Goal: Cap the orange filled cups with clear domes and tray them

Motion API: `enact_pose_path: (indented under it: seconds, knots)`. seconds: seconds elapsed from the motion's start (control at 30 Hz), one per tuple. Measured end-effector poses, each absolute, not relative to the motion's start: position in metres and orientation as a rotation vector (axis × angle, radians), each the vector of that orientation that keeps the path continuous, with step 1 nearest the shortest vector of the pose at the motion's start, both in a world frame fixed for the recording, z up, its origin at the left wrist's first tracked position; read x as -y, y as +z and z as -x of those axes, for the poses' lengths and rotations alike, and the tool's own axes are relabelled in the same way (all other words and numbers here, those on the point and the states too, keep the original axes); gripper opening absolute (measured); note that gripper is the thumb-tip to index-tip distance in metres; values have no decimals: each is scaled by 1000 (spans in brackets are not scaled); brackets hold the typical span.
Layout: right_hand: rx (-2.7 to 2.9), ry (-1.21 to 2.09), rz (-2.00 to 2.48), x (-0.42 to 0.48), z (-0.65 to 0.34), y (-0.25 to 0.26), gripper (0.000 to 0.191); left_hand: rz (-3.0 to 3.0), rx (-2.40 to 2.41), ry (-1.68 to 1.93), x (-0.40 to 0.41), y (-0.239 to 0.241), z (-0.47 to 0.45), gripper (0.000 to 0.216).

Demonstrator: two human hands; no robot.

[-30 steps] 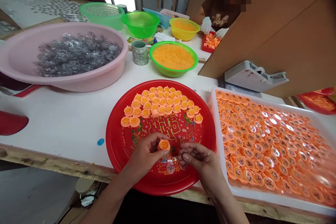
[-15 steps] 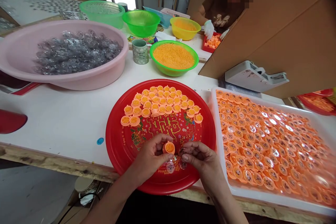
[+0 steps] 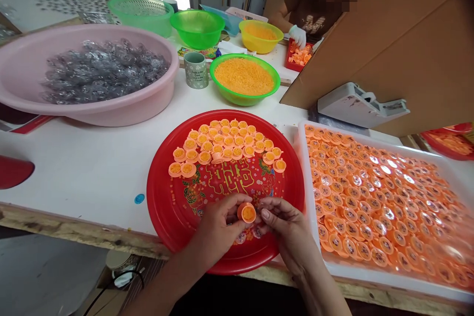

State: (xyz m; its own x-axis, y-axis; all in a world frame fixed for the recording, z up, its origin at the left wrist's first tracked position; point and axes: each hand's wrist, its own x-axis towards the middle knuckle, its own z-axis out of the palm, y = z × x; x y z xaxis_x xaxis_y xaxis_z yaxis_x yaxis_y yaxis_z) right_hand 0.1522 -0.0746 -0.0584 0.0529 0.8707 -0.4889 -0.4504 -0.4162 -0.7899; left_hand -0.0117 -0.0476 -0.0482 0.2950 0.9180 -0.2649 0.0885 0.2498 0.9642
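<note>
My left hand is closed around a small orange toy cup with orange bits inside, its open top tilted toward me. Close beside the cup, my right hand pinches with thumb and fingers; a small, dark, shiny thing seems to be at its fingertips, mostly hidden. Both hands are over the near part of a round red tray. At the tray's far side stand several filled orange cups on saucers, one lying tipped. Small clear discs lie on the tray under my hands, partly covered.
A white bin of finished-looking orange cups with printed clear tops stands right. Left is a pink basin of clear plastic pieces. Behind are a green bowl of orange bits, a mug, a cardboard panel and a co-worker's gloved hand.
My left hand has moved the cup slightly right, up against my right fingertips. The discs beneath are now more covered. The co-worker's gloved hand has shifted in the red box.
</note>
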Motion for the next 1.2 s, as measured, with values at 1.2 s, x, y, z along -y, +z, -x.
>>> enact_pose_path:
  seconds: [1.2]
  knots:
    - [1337, 730, 1519, 97, -145, -41, 12, -1719, -1086, 1020, 68, -44, 9, 31]
